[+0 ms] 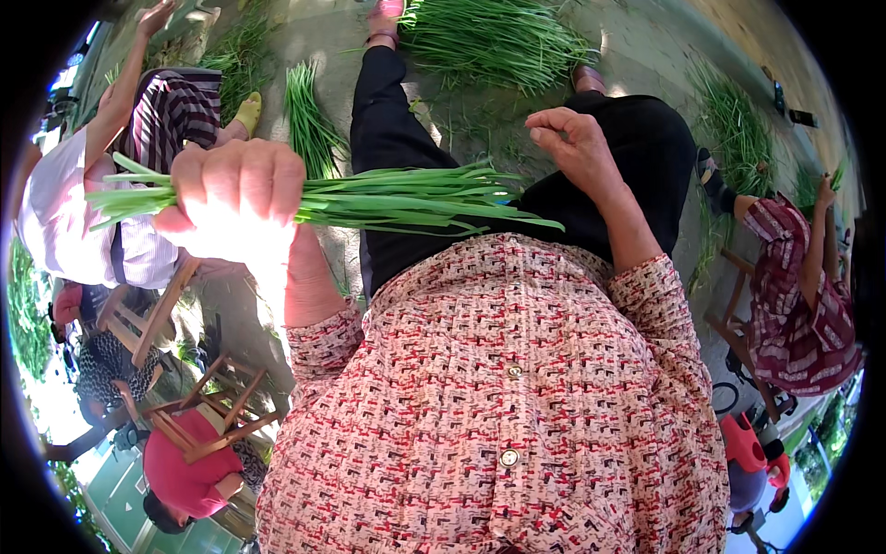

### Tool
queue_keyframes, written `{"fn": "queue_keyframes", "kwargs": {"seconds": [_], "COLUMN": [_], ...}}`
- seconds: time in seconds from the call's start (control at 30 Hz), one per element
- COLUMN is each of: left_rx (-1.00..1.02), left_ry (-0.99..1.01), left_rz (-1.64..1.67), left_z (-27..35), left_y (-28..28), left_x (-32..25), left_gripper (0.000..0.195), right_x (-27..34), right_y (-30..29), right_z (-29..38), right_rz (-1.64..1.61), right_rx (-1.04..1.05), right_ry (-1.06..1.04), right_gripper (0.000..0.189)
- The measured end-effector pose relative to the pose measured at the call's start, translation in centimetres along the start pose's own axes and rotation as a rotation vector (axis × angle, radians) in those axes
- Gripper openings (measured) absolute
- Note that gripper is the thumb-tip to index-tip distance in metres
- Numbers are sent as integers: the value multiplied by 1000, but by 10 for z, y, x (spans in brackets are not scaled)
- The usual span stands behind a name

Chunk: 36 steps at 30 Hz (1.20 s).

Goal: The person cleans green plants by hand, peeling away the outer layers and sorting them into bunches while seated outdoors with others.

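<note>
My left hand [239,197] is closed round a bunch of long flat green leaves [387,197], likely garlic chives, held crosswise over my lap. The bunch's short end sticks out left of the fist, the long loose end to the right. My right hand [571,142] is raised over my right knee, fingers curled with thumb and forefinger close together; whether anything thin is between them I cannot tell. On the ground between my feet lies a large pile of the same greens [491,41]. A smaller bundle [309,118] lies left of my left leg.
Loose greens [737,124] lie on the ground at right, more [239,62] at upper left. A person in white [59,215] sits close at left, another in dark red [796,298] at right. Wooden stools [214,408] and several people are behind.
</note>
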<state>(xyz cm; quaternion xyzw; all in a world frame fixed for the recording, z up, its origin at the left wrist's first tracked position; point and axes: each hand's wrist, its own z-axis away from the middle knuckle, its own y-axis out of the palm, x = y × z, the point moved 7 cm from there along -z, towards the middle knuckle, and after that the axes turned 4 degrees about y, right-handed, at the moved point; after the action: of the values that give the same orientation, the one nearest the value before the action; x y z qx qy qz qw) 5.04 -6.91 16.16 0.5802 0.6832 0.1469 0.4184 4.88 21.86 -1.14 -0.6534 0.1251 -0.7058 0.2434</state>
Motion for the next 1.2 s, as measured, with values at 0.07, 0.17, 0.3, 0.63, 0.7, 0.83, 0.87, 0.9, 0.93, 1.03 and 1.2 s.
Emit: {"fn": "queue_keyframes", "kwargs": {"seconds": [0.07,0.17,0.3,0.63,0.7,0.83,0.87,0.9,0.93,1.03,1.2], "left_rx": [-59,-109,-87,-75,-75,-37,-32,-29,-36,-83,-165], "left_ry": [40,61,62,3,-2,-5,-10,-14,-8,19,32], "left_rz": [-59,-60,-20,-8,-19,-29,-13,2,5,-9,-65], "left_z": [3,5,5,6,7,10,10,11,12,15,19], "left_y": [-6,-12,-12,-15,-15,-13,-13,-12,-12,-12,-17], "left_x": [-7,-11,-8,-9,-8,-9,-8,-8,-8,-8,-11], "left_gripper": [39,42,39,23,26,31,31,31,32,32,33], "right_x": [1,29,44,74,88,98,99,99,99,97,93], "right_y": [5,9,13,10,13,26,29,31,30,29,27], "right_z": [0,4,5,18,24,28,28,29,29,29,27], "right_rz": [-131,-364,-345,-411,-391,-309,-282,-255,-263,-299,-362], "right_rx": [116,139,222,227,264,317,322,329,313,269,234], "right_ry": [53,-88,-101,-185,-207,-263,-265,-266,-253,-224,-180], "right_gripper": [20,23,24,16,18,18,16,15,13,9,8]}}
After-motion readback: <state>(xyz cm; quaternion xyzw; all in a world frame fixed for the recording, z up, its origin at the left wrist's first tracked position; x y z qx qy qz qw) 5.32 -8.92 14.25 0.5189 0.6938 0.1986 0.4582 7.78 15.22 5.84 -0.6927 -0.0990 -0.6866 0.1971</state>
